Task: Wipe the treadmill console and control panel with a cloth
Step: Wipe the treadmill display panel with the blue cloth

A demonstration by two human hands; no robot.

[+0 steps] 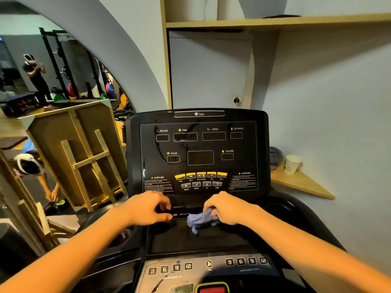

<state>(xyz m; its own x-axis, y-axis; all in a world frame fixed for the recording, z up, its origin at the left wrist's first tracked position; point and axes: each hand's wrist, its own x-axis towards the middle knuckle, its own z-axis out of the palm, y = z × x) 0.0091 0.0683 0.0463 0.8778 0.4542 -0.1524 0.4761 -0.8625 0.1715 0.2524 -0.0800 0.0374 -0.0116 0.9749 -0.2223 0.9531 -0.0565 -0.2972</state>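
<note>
Right hand (pixel 227 209) gripped a blue cloth (pixel 201 221) just below the console (pixel 198 151), left hand (pixel 151 208) curled on the ledge beside it, holding nothing.

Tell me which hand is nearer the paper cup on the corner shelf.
Right. The right hand, bunching the blue cloth below the display, sits lower left of the paper cup. The left hand is farther left, across the console.

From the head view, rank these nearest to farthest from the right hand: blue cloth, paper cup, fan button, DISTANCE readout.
1. Blue cloth, gripped in the right hand.
2. Fan button, below, on the lower panel.
3. DISTANCE readout, above, top right of the display.
4. Paper cup, on the right-hand shelf.
</note>
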